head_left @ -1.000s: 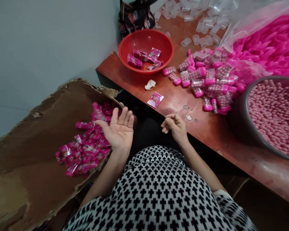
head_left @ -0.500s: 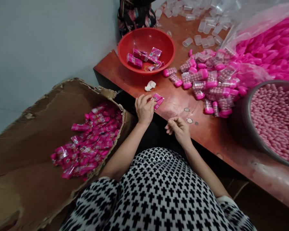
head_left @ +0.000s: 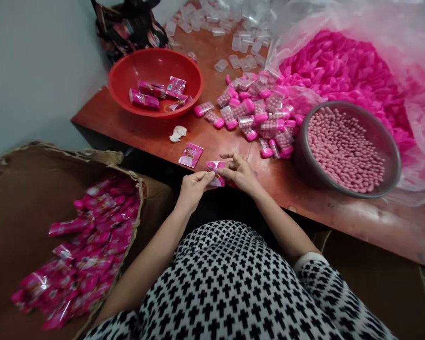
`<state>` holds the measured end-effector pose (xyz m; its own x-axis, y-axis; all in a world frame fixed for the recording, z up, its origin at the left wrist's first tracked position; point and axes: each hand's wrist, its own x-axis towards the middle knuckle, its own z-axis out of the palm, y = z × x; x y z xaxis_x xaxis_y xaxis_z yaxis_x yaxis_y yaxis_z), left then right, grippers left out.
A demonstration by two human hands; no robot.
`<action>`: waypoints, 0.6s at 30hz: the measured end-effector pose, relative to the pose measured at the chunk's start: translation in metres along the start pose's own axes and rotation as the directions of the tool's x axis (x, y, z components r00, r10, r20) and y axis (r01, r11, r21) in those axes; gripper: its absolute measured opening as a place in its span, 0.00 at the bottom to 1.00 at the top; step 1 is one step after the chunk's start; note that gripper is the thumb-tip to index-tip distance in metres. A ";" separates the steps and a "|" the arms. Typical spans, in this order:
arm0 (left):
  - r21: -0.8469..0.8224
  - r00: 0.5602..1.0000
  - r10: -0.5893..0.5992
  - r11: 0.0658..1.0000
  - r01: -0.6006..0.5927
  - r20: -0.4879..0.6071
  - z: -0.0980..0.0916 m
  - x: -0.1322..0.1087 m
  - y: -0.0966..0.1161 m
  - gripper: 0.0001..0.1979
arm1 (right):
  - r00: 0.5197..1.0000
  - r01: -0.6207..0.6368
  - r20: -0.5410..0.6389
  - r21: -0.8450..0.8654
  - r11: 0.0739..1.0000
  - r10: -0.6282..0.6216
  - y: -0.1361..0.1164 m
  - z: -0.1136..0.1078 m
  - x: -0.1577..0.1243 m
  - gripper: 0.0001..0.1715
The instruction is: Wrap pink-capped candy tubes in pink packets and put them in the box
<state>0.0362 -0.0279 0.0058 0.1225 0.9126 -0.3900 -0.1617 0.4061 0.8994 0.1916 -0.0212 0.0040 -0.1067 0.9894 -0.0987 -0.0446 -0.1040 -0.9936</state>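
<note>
A small pink printed packet [head_left: 216, 173] is pinched between both my hands over the table's front edge. My left hand [head_left: 193, 189] grips its left side with thumb and forefinger. On its right side, my right hand [head_left: 241, 174] pinches it with the thumb and a finger, other fingers lifted. A flat pink packet [head_left: 191, 155] lies on the table just beyond my left hand. Behind that sits a crumpled white scrap [head_left: 178, 133]. Clear bottles of pink beads with pink caps [head_left: 258, 111] are heaped past my right hand.
A red bowl [head_left: 156, 56] with pink packets stands at the back left. A grey tub [head_left: 301, 137] of pink beads is at right, before a plastic bag of pink parts [head_left: 347, 61]. Clear empty tubes [head_left: 246, 42] lie behind. A cardboard box [head_left: 7, 198] holds wrapped pink items at left.
My view has turned to the right. My left hand was at a packet on the table; now both hands hold one packet together, with another lying flat beyond. My right hand has joined the left.
</note>
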 end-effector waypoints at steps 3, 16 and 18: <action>-0.056 0.993 -0.088 0.994 0.093 0.083 0.003 -0.003 0.001 0.17 | 0.996 0.088 0.016 -0.379 0.921 -0.088 -0.017 -0.022 -0.008 0.15; -0.534 0.960 -0.271 0.824 0.190 -0.076 0.009 -0.004 -0.002 0.08 | 0.918 -0.340 -0.355 -0.934 0.108 -0.175 -0.027 -0.095 -0.014 0.20; -0.619 0.952 -0.289 0.768 0.165 -0.104 0.008 -0.002 0.001 0.07 | 0.914 -0.277 -0.342 -0.919 0.281 -0.217 -0.026 -0.089 -0.013 0.23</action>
<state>0.0436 -0.0296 0.0089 0.0609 0.7562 -0.6515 -0.7097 0.4918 0.5045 0.2822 -0.0227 0.0262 0.2522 0.9618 0.1069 0.9296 -0.2101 -0.3028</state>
